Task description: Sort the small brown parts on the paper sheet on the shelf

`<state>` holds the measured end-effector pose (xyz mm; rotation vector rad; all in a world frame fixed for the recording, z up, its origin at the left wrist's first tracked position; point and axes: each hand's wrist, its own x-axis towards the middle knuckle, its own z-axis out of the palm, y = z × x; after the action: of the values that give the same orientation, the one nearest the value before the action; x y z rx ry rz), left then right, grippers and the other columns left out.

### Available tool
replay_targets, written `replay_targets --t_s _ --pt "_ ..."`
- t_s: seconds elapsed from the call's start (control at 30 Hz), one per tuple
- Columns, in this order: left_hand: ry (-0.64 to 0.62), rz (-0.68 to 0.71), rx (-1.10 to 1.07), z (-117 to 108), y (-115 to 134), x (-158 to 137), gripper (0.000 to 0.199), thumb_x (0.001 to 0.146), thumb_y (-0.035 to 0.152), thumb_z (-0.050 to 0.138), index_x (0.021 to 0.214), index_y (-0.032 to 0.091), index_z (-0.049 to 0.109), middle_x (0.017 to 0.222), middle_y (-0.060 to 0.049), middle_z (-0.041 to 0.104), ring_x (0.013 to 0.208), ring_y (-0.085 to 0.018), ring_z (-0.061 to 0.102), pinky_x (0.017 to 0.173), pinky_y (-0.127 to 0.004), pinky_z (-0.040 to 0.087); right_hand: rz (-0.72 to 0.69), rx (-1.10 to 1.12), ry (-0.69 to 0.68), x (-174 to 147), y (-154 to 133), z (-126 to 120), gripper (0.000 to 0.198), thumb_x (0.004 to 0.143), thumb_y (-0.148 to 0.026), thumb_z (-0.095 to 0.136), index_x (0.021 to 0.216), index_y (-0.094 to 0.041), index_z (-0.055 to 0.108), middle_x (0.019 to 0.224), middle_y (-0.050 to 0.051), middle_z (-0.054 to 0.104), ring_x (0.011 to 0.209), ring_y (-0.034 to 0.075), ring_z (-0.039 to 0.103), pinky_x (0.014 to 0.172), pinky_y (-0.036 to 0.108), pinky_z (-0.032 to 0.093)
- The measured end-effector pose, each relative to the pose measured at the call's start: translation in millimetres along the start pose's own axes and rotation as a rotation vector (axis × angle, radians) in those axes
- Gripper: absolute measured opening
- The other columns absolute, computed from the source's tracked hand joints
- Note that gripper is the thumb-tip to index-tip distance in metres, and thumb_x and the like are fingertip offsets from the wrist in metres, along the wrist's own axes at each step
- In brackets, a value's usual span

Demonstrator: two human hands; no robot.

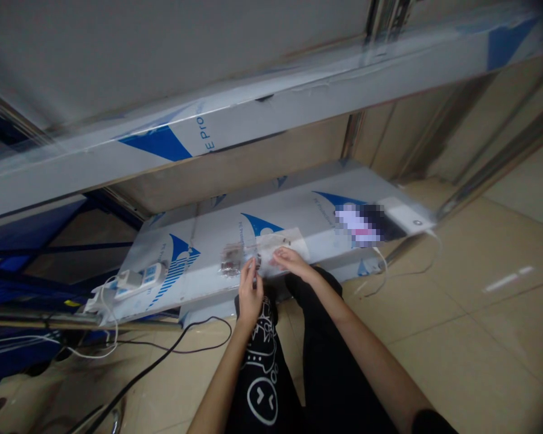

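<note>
Over the front of a low film-covered shelf (pixel 212 232), my two hands work close together. My left hand (pixel 251 292) is closed in a pinch beside a clear plastic bag (pixel 231 260) with small dark things in it. Something small and dark shows at its fingertips, too blurred to name. A short gap to the right, my right hand (pixel 292 262) is also closed, its fingertips pressed together; what they hold, if anything, cannot be made out. Behind it lies a pale sheet (pixel 296 240) with a few tiny dark bits on it.
A white power strip (pixel 151 276) with a plug and cables sits at the shelf's left end. At the right end are a pixelated screen (pixel 359 224) and a white device (pixel 402 214) with a cable. An upper shelf edge (pixel 253 129) crosses above; a black cable (pixel 163 361) hangs below left.
</note>
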<state>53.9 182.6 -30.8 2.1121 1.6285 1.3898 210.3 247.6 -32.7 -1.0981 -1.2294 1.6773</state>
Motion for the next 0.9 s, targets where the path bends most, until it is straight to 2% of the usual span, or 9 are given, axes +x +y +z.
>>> replay_targets --t_s 0.13,0.27,0.37,0.47,0.57,0.67,0.77,0.9 --pt "-0.028 -0.025 0.029 -1.3 1.2 0.5 0.045 0.084 0.015 0.037 0.129 0.022 0.036 0.123 -0.011 0.046 0.115 -0.019 0.044 0.095 -0.036 0.040 0.022 -0.040 0.010 -3.6 -1.7 -5.5 0.028 0.068 -0.042 0.063 0.078 -0.017 0.055 0.069 0.002 0.064 0.055 0.011 0.058 0.046 0.019 0.042" --pt "-0.066 -0.007 0.086 -0.4 2.9 1.9 0.047 0.083 0.016 0.039 0.129 0.020 0.034 0.126 -0.012 0.044 0.118 -0.021 0.041 0.098 -0.041 0.036 0.025 -0.028 0.139 -2.9 -1.5 -8.0 0.029 0.068 -0.040 0.064 0.083 -0.016 0.057 0.069 0.003 0.064 0.047 0.009 0.053 0.040 0.018 0.038" --pt "-0.088 0.003 0.168 2.5 3.1 2.8 0.038 0.081 0.018 0.043 0.120 0.019 0.045 0.129 -0.013 0.041 0.118 -0.024 0.040 0.095 -0.044 0.037 0.006 -0.024 0.228 -1.2 -1.8 -6.8 0.030 0.071 -0.040 0.061 0.087 -0.015 0.059 0.070 0.004 0.065 0.047 0.009 0.053 0.039 0.017 0.037" --pt "-0.113 -0.008 0.240 5.2 3.7 2.9 0.024 0.080 0.020 0.046 0.102 0.018 0.055 0.125 -0.013 0.042 0.115 -0.027 0.041 0.090 -0.047 0.038 0.002 -0.016 0.246 -1.2 -3.2 -3.6 0.028 0.074 -0.038 0.057 0.089 -0.015 0.061 0.071 0.004 0.065 0.049 0.008 0.054 0.040 0.017 0.037" --pt "-0.181 -0.008 0.235 5.3 6.8 2.9 0.015 0.080 0.020 0.045 0.089 0.017 0.057 0.108 -0.011 0.050 0.104 -0.024 0.047 0.086 -0.043 0.040 0.021 -0.005 0.156 -4.2 -5.9 0.4 0.026 0.074 -0.037 0.057 0.087 -0.015 0.063 0.072 0.004 0.065 0.052 0.008 0.054 0.041 0.016 0.038" --pt "-0.243 -0.003 0.154 3.3 12.2 3.5 0.013 0.082 0.020 0.043 0.085 0.017 0.055 0.095 -0.008 0.052 0.093 -0.020 0.050 0.082 -0.036 0.042 0.037 -0.024 0.012 -8.6 -9.5 4.4 0.024 0.071 -0.035 0.061 0.082 -0.015 0.066 0.071 0.003 0.065 0.055 0.008 0.054 0.043 0.016 0.038" --pt "-0.252 -0.014 0.082 1.1 16.6 4.4 0.013 0.083 0.021 0.041 0.081 0.017 0.053 0.088 -0.006 0.052 0.087 -0.018 0.051 0.078 -0.033 0.042 0.033 -0.049 -0.068 -12.1 -12.5 7.7 0.024 0.067 -0.035 0.065 0.078 -0.014 0.068 0.065 0.002 0.064 0.053 0.008 0.051 0.043 0.017 0.037" --pt "-0.239 -0.071 0.035 -0.3 17.6 4.7 0.014 0.085 0.022 0.038 0.076 0.018 0.048 0.079 -0.003 0.049 0.078 -0.015 0.049 0.074 -0.030 0.042 0.029 -0.042 -0.127 -14.5 -15.1 9.5 0.026 0.070 -0.039 0.061 0.075 -0.014 0.070 0.065 0.002 0.064 0.054 0.008 0.050 0.043 0.016 0.037"
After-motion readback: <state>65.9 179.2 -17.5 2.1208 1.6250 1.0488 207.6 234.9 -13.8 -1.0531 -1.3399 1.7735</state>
